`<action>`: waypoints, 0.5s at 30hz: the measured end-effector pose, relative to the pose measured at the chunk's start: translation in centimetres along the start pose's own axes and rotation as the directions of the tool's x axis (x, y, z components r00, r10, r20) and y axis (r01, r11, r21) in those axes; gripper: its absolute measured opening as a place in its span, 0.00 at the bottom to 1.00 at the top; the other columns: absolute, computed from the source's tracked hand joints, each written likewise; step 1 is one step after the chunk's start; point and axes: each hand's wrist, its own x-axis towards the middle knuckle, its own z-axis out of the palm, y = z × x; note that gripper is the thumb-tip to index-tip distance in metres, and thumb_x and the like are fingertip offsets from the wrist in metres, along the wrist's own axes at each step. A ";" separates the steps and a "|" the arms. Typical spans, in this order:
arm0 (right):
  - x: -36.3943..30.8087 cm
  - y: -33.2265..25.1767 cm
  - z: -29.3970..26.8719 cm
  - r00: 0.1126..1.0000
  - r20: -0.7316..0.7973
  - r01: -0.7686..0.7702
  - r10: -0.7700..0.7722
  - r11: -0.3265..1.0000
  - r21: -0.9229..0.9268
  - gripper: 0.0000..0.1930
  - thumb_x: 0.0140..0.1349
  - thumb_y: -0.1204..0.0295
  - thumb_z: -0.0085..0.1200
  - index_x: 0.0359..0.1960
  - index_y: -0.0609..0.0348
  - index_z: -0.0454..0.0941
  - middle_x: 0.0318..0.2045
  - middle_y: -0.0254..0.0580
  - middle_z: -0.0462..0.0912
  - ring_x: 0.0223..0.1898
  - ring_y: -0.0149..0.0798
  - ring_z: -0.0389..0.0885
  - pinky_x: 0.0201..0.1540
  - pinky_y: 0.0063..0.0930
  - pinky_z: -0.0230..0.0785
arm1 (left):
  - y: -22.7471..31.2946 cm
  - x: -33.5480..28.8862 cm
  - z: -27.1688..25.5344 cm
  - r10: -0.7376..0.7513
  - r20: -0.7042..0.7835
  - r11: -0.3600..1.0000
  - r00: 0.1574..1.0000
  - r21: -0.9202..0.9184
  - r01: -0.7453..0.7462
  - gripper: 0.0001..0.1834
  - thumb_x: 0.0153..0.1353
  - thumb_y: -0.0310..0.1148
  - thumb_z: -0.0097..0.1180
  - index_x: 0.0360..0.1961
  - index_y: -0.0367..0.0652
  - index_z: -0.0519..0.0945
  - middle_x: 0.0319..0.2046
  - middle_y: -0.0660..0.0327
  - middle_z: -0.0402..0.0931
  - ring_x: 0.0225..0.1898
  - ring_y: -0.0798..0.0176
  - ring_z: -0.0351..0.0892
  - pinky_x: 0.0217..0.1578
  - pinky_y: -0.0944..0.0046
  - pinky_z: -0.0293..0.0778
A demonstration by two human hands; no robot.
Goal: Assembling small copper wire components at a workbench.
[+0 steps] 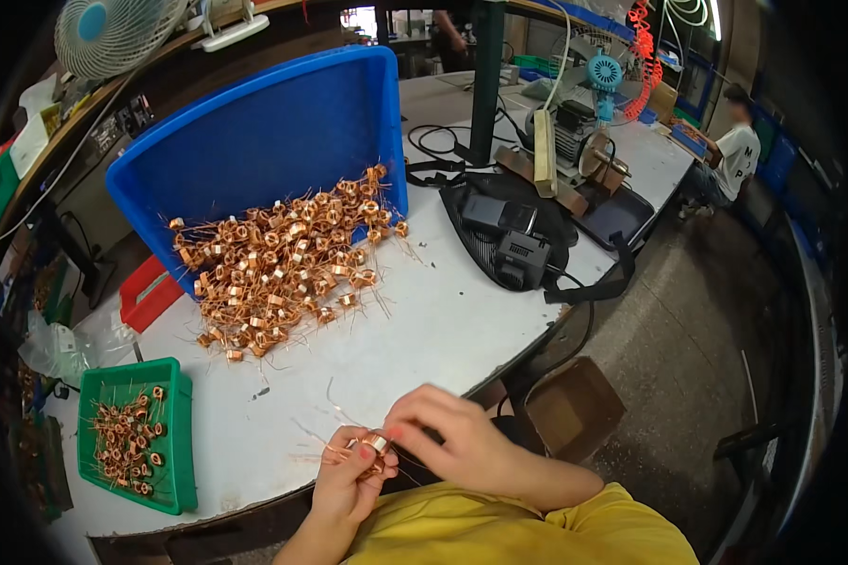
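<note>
Near the table's front edge, my left hand (350, 478) is closed around a small copper wire coil (377, 443) with long loose leads trailing to the left. My right hand (452, 435) comes in from the right, thumb and fingers pinched together at the coil's upper right side; a thin wire end seems to be between them, though the fingertips hide most of it. Beyond my hands a large heap of similar copper coils (278, 259) spills out of a tipped blue bin (254, 122) onto the white table. More coils lie in a green tray (187, 443) at the left.
A red bin (151, 294) stands beside the blue one. To the right lie a black mesh bag (471, 231) with dark devices on it and a motor-driven machine (579, 137). A cardboard box (575, 410) sits on the floor. Another person (735, 151) sits at the far right.
</note>
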 end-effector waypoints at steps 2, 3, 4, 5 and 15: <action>0.2 1.3 -0.9 0.997 0.008 -0.082 0.083 0.994 -0.073 0.03 0.57 0.80 0.49 0.32 0.65 0.74 0.32 0.38 0.74 0.29 0.30 0.71 0.34 0.16 0.65 | 0.5 0.0 -0.3 -0.095 -0.060 0.995 0.994 -0.010 0.095 0.13 0.54 0.18 0.51 0.41 0.39 0.69 0.39 0.48 0.73 0.29 0.59 0.75 0.25 0.68 0.76; 0.0 2.5 -1.0 0.994 0.037 -0.104 0.106 0.993 -0.058 0.03 0.57 0.80 0.49 0.32 0.65 0.74 0.32 0.38 0.74 0.29 0.30 0.71 0.34 0.16 0.65 | 0.4 -0.1 -0.5 -0.094 -0.097 0.995 0.991 -0.026 0.092 0.13 0.54 0.18 0.51 0.41 0.39 0.69 0.39 0.48 0.73 0.29 0.59 0.75 0.25 0.68 0.76; -0.2 3.8 -1.2 0.988 0.064 -0.145 0.142 0.988 0.045 0.03 0.56 0.81 0.49 0.32 0.64 0.73 0.32 0.37 0.74 0.29 0.30 0.71 0.34 0.17 0.65 | 0.4 0.2 -0.7 -0.149 -0.058 0.988 0.987 -0.045 0.146 0.14 0.54 0.19 0.51 0.42 0.40 0.68 0.39 0.48 0.72 0.30 0.59 0.75 0.26 0.67 0.76; -0.8 4.7 -1.1 0.977 0.097 -0.206 0.192 0.967 0.152 0.05 0.55 0.82 0.49 0.33 0.64 0.73 0.33 0.37 0.74 0.30 0.30 0.71 0.34 0.17 0.65 | 0.4 0.2 -1.0 -0.210 -0.030 0.976 0.977 -0.070 0.208 0.15 0.54 0.19 0.52 0.42 0.40 0.67 0.40 0.47 0.72 0.31 0.58 0.75 0.27 0.66 0.77; -1.7 5.7 1.3 0.983 0.184 -0.084 -0.011 0.862 0.501 0.33 0.39 0.84 0.63 0.51 0.63 0.64 0.40 0.44 0.74 0.38 0.34 0.71 0.44 0.25 0.64 | -0.9 0.3 -0.3 -0.304 0.115 0.940 0.946 -0.124 0.318 0.16 0.53 0.22 0.56 0.45 0.39 0.74 0.39 0.51 0.76 0.31 0.59 0.78 0.31 0.69 0.76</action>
